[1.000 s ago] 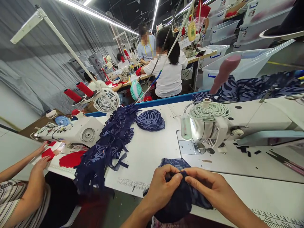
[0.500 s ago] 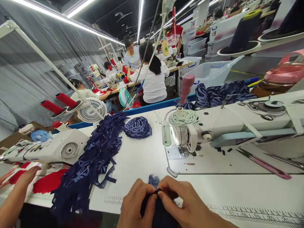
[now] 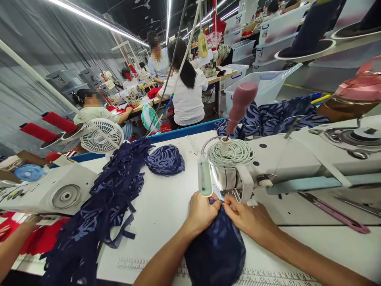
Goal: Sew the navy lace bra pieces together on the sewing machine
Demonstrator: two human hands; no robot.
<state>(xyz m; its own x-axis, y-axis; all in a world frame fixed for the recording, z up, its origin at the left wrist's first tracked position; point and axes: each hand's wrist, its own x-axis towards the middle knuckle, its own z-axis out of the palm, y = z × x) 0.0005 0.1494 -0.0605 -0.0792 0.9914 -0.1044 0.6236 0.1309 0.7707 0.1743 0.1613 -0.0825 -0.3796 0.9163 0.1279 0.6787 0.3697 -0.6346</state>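
Observation:
A dark navy piece of fabric (image 3: 216, 250) hangs down from between my hands over the table's front edge. My left hand (image 3: 203, 212) pinches its upper edge from the left. From the other side, my right hand (image 3: 242, 212) pinches the same edge, fingertips close to the left ones. Both hands are right at the needle area of the white sewing machine (image 3: 230, 176), and its presser foot is partly hidden behind my fingers. Left of them lies a stack of patterned navy pieces (image 3: 166, 159), beside a long heap of navy strips and cut fabric (image 3: 110, 198).
Pink-handled thread snips (image 3: 336, 212) and tweezers lie on the machine bed at right. A pink-handled screwdriver (image 3: 241, 101) stands on the machine head by coiled pale cord (image 3: 230, 153). A co-worker's arm (image 3: 18, 242) handles red fabric at far left. A printed ruler (image 3: 268, 276) runs along the front edge.
Both my hands have moved forward and up with the navy fabric, from the table's front edge to the machine's needle. More of the fabric now shows. The view has shifted slightly.

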